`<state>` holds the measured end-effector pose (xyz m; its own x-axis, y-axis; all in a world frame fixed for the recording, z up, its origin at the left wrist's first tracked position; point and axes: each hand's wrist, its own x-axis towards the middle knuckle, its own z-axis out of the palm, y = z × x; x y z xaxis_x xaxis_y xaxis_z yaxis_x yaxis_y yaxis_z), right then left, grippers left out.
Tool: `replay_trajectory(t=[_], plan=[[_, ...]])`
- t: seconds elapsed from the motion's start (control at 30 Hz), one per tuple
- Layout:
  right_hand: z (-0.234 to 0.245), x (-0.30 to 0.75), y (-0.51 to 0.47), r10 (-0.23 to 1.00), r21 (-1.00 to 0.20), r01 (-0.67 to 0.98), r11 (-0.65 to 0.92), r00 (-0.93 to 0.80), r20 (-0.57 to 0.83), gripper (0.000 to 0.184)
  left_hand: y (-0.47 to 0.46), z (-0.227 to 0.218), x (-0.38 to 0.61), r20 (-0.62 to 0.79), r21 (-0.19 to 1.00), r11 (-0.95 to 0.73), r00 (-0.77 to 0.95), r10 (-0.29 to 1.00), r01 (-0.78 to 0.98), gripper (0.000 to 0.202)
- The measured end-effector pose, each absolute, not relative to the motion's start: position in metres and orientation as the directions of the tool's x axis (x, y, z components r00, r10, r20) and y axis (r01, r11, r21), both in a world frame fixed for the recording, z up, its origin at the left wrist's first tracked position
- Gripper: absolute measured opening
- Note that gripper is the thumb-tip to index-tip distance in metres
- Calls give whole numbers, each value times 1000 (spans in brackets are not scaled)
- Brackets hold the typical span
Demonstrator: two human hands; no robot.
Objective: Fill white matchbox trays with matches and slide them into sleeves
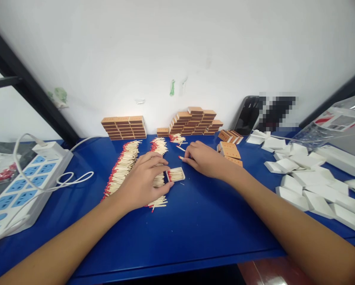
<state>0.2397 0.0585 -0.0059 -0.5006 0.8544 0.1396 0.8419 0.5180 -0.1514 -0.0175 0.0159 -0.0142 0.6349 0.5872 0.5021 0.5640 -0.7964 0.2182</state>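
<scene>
My left hand (149, 178) reaches over the rows of matches, its thumb and a finger gripping the left end of a small white matchbox tray (184, 174). Red-headed matches (176, 174) lie inside that tray. To its upper right, my right hand (199, 157) pinches a match (182, 158) between thumb and fingers; its red head points left. Another loose match (180, 148) lies just beyond the fingertips. Under and beside my left hand runs a narrow row of matches (159, 146), partly hidden. A wider bank of matches (125, 162) spreads to its left.
Closed matchboxes (124, 127) are stacked against the wall, with a stepped stack (192, 122) beside them. More boxes (229, 149) lie near my right wrist. White trays (311, 174) pile up at right. A phone (247, 114) leans on the wall. A power strip (25, 182) and cables sit left.
</scene>
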Motion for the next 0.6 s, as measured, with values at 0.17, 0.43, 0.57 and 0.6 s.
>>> replay_trajectory(t=[0.17,0.43,0.57,0.6], plan=[[-5,239,57,862,-118,854,507,-499,94,21,16,-13,-17,513,241,-796,623,591,556,24],[-5,242,54,850,-119,842,526,-519,87,23,17,-13,-18,515,237,-797,624,588,556,25],[-6,245,54,837,-142,825,547,-537,107,22,17,-13,-19,515,234,-794,621,591,561,24],[-5,246,54,838,-153,824,546,-537,99,22,17,-13,-19,511,237,-792,621,595,563,25]])
